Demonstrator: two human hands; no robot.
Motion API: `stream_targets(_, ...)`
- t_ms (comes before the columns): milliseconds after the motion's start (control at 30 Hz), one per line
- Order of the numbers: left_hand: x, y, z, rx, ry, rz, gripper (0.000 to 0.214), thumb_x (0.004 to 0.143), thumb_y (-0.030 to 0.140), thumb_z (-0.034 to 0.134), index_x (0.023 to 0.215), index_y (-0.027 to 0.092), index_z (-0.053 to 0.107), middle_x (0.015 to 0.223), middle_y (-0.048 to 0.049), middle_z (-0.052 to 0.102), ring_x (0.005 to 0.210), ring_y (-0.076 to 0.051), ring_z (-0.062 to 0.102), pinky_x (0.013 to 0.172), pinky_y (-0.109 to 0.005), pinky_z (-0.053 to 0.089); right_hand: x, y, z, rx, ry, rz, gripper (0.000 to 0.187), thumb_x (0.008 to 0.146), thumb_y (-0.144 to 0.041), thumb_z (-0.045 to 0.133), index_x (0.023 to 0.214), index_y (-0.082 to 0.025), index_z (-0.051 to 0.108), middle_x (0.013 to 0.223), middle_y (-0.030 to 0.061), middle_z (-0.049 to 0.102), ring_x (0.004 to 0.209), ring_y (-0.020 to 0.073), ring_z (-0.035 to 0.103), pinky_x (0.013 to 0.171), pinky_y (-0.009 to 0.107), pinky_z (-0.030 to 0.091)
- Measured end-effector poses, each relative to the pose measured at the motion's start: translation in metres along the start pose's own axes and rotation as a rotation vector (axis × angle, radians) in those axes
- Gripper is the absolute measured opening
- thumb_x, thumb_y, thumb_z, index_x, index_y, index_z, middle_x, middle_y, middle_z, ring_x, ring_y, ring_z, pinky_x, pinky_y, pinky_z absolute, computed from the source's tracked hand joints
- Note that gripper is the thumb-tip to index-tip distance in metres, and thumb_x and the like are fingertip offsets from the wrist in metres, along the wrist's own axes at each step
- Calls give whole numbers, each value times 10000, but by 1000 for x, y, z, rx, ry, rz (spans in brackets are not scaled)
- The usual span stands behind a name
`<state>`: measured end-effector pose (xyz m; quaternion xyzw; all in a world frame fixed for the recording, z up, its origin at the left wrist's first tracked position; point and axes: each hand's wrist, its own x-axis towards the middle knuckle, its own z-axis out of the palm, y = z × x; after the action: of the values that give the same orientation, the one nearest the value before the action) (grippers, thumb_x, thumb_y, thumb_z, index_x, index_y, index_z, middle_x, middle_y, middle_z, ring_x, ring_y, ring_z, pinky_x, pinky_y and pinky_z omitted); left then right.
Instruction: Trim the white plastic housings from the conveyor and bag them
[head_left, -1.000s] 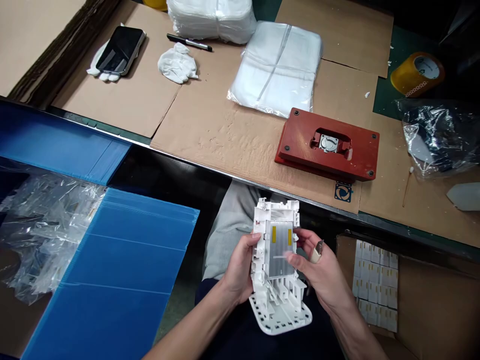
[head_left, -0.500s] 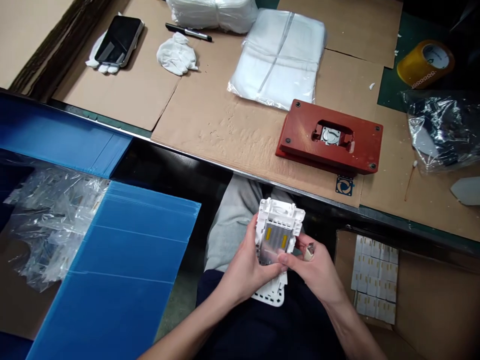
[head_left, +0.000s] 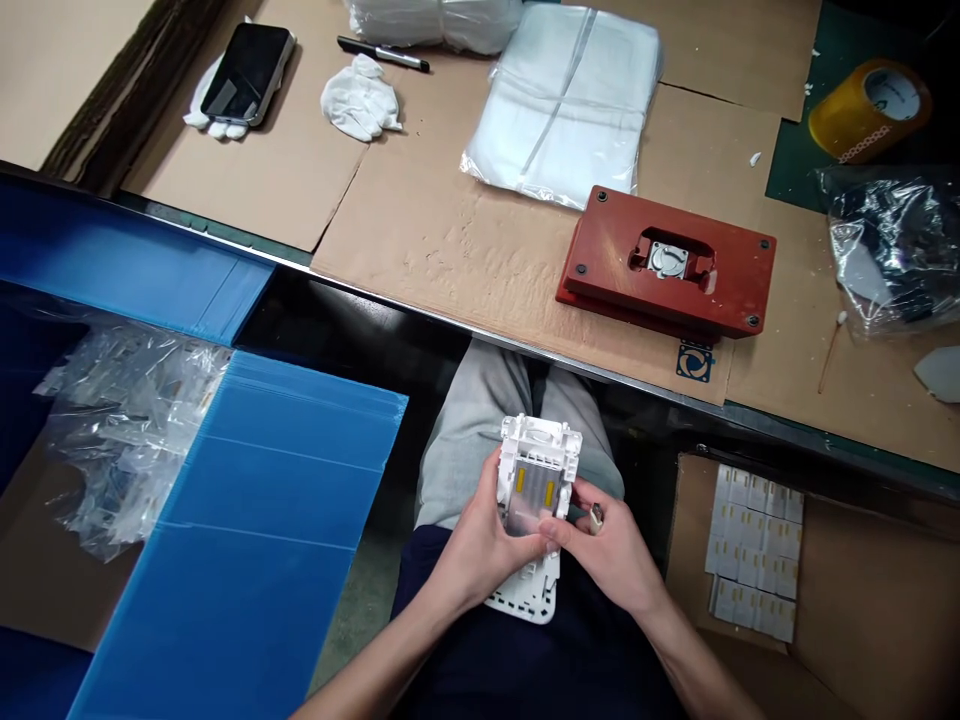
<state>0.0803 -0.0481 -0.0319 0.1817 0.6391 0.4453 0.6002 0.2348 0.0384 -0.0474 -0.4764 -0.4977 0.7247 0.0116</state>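
Observation:
Above my lap I hold a white plastic housing [head_left: 541, 434] with slots and clips along its edges. A smoky, see-through panel [head_left: 534, 495] with two yellow strips sits in its middle. My left hand [head_left: 484, 550] is closed around the housing's left side, its thumb across the lower front. From the right, my right hand [head_left: 615, 550] grips the housing, thumb pressed at the panel's lower edge. Tucked in the right hand's fingers is a small pale piece with a metal end [head_left: 596, 517], perhaps a plug; most of it is hidden.
On the cardboard-covered bench lie a red fixture [head_left: 667, 270] with a metal part in its recess, bundled clear bags [head_left: 562, 100], a phone [head_left: 247, 75], a pen [head_left: 382, 54] and yellow tape [head_left: 862, 110]. Blue board [head_left: 262, 500] stands left; a carton [head_left: 862, 600] with white pieces stands right.
Both hands and the housing have moved slightly left and lower in the picture. The grip on the housing looks the same. The bench view has shifted a little.

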Motion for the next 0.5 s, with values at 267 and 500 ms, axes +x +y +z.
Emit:
stream_targets(267, -2, 1, 3, 26, -3, -5, 882, 731, 210, 823, 1453, 272, 320, 1354, -65, 604, 1211, -248, 602, 1009, -355, 486, -5, 2, 0, 48, 1, -4, 513, 802, -370, 789, 1268, -200, 660, 1122, 68, 740, 776, 189, 680, 687, 291, 561)
stream_targets(500, -1, -2, 1, 21, 32, 5, 894, 741, 243, 830, 1461, 276, 301, 1335, -56, 623, 1204, -256, 610, 985, -344, 492, -1, 2, 4, 44, -21, -72, 474, 852, -342, 735, 1293, -196, 639, 1123, 70, 725, 916, 221, 676, 762, 298, 556)
